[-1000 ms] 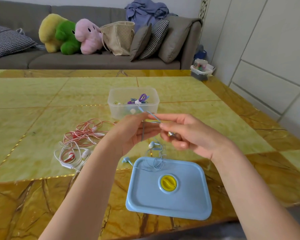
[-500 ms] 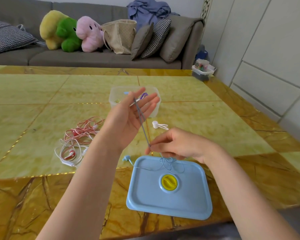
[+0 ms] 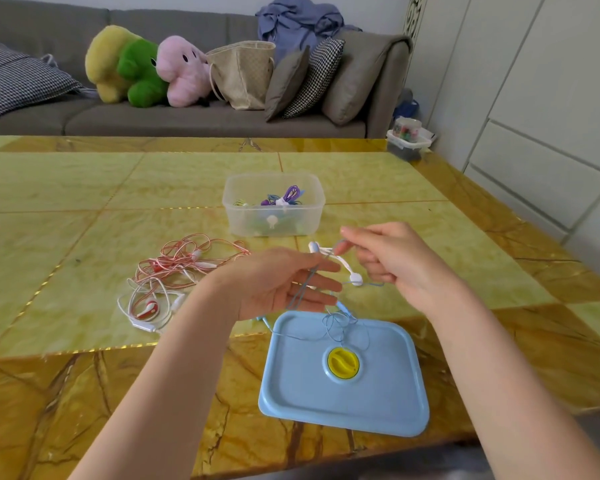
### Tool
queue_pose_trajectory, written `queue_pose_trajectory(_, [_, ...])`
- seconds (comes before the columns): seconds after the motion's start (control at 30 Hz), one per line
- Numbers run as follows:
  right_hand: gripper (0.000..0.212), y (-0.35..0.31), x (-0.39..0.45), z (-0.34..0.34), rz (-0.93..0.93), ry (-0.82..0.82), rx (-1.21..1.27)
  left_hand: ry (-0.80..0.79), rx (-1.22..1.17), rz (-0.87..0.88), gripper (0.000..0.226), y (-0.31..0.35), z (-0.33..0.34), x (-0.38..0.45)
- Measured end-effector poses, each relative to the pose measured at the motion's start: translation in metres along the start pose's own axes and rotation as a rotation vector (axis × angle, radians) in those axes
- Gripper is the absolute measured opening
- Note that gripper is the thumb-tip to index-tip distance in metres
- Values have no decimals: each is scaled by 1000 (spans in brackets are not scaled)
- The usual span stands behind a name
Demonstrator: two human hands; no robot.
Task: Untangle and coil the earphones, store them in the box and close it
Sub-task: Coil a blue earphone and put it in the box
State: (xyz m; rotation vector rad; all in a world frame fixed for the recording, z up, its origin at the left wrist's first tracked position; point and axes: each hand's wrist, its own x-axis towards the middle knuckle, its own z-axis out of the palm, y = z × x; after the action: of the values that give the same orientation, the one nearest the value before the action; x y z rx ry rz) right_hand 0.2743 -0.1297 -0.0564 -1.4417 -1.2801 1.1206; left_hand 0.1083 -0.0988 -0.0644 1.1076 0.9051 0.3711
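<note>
My left hand (image 3: 284, 282) is held palm up over the table with fingers spread, and a thin blue earphone cable (image 3: 340, 327) runs across its fingers. My right hand (image 3: 388, 261) pinches the same cable near its upper end. The cable's loose loops hang down onto the blue lid (image 3: 343, 375) with a yellow knob. The clear plastic box (image 3: 274, 206) stands open behind the hands with coiled purple and blue earphones inside. A white cable tie (image 3: 336, 261) lies on the table between the hands.
A tangle of red and white earphones (image 3: 174, 275) lies on the yellow marble table (image 3: 84, 209) to the left. Behind the table is a grey sofa with plush toys, a bag and cushions. A small container stands on the floor at the far right.
My left hand has dropped lower and turned flatter. My right hand has risen from the lid to level with the left hand, drawing the blue cable across the left fingers.
</note>
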Motion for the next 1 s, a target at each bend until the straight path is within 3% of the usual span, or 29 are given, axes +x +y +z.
queue_pose_trajectory(0.17, [29, -10, -10, 3, -11, -322, 50, 335, -82, 128, 11, 1, -2, 14])
queue_pose_trajectory(0.3, [35, -17, -19, 2, -11, -528, 41, 500, -398, 354, 17, 7, -12, 20])
queue_pose_trajectory(0.43, [25, -15, -16, -1, -51, -573, -58, 351, -761, 538, 25, 16, -21, 10])
queue_pose_trajectory(0.63, [28, -3, -11, 13, 131, -532, -377, 11, -794, 583, 32, 23, -3, -6])
queue_pose_trajectory(0.8, [53, 5, -2, 14, 54, -191, -518, -171, -496, 363, 35, 21, 6, -18])
queue_pose_trajectory(0.9, [30, 5, 2, 10, -51, -123, -446, -254, -182, 222, 39, 16, 5, -24])
queue_pose_trajectory(1.0, [33, 5, 2, 3, -73, -41, -366, -307, 83, 123, 40, 12, 2, -25])
